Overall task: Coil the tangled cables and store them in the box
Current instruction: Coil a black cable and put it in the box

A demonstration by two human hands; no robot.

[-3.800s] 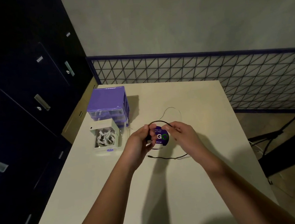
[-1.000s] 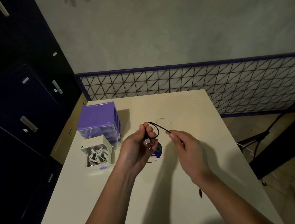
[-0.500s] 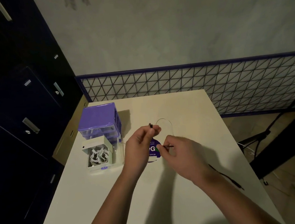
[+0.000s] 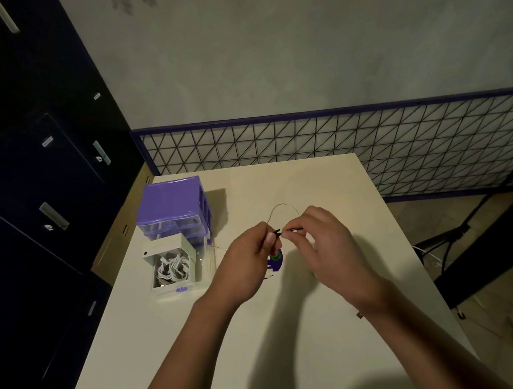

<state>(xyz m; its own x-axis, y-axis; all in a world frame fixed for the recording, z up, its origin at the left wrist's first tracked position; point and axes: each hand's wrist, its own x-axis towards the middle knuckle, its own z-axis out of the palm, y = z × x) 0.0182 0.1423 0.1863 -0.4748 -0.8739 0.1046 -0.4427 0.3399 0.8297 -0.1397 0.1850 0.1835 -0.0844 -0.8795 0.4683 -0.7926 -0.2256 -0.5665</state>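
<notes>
Above the middle of the table, my left hand (image 4: 251,253) pinches a thin black cable (image 4: 278,231) between thumb and fingers. My right hand (image 4: 324,244) pinches the same cable just to the right, fingertips almost touching the left ones. Most of the cable is hidden behind my hands. A thin pale wire (image 4: 282,207) arcs on the table just beyond them. The open white box (image 4: 172,290) at the left holds coiled white cables (image 4: 171,268).
A purple drawer unit (image 4: 172,206) stands behind the box. A round purple sticker (image 4: 275,259) lies on the cream table (image 4: 293,346) under my hands. Dark cabinets line the left, a wire mesh fence runs behind, and a black stand is at the right.
My right hand has risen and moved left to meet the left hand, drawing the black cable in. The cable tail that trailed over the table's right side is gone from view.
</notes>
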